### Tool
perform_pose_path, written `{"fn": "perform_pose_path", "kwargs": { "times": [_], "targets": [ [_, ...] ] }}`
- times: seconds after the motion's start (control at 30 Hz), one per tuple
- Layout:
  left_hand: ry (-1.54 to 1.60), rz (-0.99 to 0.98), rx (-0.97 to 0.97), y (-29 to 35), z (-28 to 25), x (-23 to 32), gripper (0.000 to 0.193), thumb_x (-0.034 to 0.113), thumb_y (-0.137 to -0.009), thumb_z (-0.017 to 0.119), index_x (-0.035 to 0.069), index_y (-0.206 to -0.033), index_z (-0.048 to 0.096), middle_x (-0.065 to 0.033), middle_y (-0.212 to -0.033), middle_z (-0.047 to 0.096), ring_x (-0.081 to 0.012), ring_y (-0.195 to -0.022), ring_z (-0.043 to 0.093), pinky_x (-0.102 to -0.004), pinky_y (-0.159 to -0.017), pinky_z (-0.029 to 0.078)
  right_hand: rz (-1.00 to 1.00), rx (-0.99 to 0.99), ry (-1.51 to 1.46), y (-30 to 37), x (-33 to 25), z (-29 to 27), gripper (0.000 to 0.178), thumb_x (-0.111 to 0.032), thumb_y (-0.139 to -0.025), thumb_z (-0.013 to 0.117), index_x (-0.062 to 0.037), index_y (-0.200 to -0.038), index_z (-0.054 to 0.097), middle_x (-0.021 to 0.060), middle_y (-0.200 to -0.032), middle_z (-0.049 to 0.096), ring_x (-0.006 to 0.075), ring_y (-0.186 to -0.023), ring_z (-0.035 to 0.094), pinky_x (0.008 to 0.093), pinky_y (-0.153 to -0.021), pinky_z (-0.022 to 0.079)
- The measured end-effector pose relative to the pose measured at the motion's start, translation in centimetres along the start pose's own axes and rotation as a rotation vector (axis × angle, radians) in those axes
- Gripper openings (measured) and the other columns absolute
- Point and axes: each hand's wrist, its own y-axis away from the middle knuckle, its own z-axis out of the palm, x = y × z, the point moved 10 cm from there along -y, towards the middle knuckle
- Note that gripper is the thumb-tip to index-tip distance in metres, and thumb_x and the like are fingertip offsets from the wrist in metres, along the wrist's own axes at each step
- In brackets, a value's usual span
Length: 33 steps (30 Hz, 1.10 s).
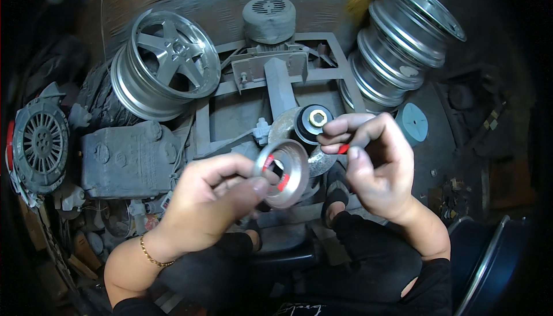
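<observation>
Between the thumb and fingers of my left hand point(210, 204) is a round, shallow metal cup point(295, 172), tilted, with a hole in the middle and red printed patches around it. My right hand point(383, 169) is closed in a pinch on a small red piece point(344, 149); its exact kind is too small to tell. Just beyond the hands, a black spindle hub with a brass-coloured nut point(317, 118) sits at the near end of the machine. Beneath the hub lies a worn grey disc point(282, 127), partly hidden by the cup and my right fingers.
The machine's metal frame point(340, 57) carries a dusty motor point(269, 21) at the far end. A spoked wheel rim point(173, 57) leans at left, above a grey tank-like part point(129, 155). Stacked rims point(397, 40) stand at right, near a pale blue-green roll point(412, 124).
</observation>
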Motion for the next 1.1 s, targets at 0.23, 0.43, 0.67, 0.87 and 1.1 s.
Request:
{"fn": "perform_pose_path", "kwargs": {
  "times": [0.23,0.43,0.67,0.87,1.1],
  "targets": [
    [-0.019,0.133,0.097,1.3,-1.7,1.9,0.025,0.015,-0.096,0.060,-0.005,-0.108,0.068,-0.0088,-0.093,0.071,-0.0097,-0.074,0.064,-0.0244,-0.068,0.053,-0.072,0.187,0.401,-1.3,-0.3,-6.2,0.012,0.004,-0.080,0.061,0.0012,-0.083,0.051,0.0133,-0.080,0.068,0.0181,-0.070,0.068,0.0287,-0.067,0.052],
    [-0.022,0.202,0.104,1.8,-2.0,2.6,0.031,0.022,-0.092,0.062,-0.005,-0.106,0.068,-0.0102,-0.091,0.070,-0.0109,-0.071,0.063,-0.0244,-0.064,0.052,0.358,0.056,1.071,1.5,12.9,-16.0,0.019,-0.011,-0.084,0.069,0.0028,-0.096,0.064,0.0269,-0.081,0.068,0.0431,-0.077,0.068,0.0463,-0.074,0.054],
    [-0.124,0.176,0.100,1.2,-1.8,2.6,0.048,0.036,-0.087,0.065,-0.008,-0.107,0.065,-0.0139,-0.093,0.069,-0.0160,-0.076,0.067,-0.0262,-0.066,0.055,0.370,0.040,1.224,2.7,16.6,-17.0,0.017,-0.016,-0.090,0.067,0.0011,-0.092,0.071,0.0280,-0.085,0.068,0.0471,-0.083,0.067,0.0529,-0.079,0.053],
    [-0.189,0.210,-0.024,0.4,-0.9,2.8,0.018,0.011,-0.092,0.067,-0.002,-0.103,0.071,-0.0007,-0.091,0.062,-0.0044,-0.075,0.053,-0.0204,-0.066,0.042,0.205,0.211,0.769,-0.3,9.1,-13.6,0.020,-0.010,-0.094,0.063,0.0040,-0.106,0.071,0.0181,-0.079,0.074,0.0265,-0.070,0.073,0.0356,-0.068,0.055],
    [-0.053,0.021,-0.315,-0.5,0.8,0.2,0.020,0.015,-0.096,0.065,-0.001,-0.106,0.070,0.0026,-0.085,0.061,-0.0031,-0.073,0.050,-0.0214,-0.064,0.039,0.129,-0.805,0.097,-0.2,-1.6,4.1,0.101,-0.018,-0.075,0.087,-0.0075,-0.158,0.031,0.0196,-0.143,0.048,0.0262,-0.112,0.061,0.0331,-0.080,0.059]
  ]
}}
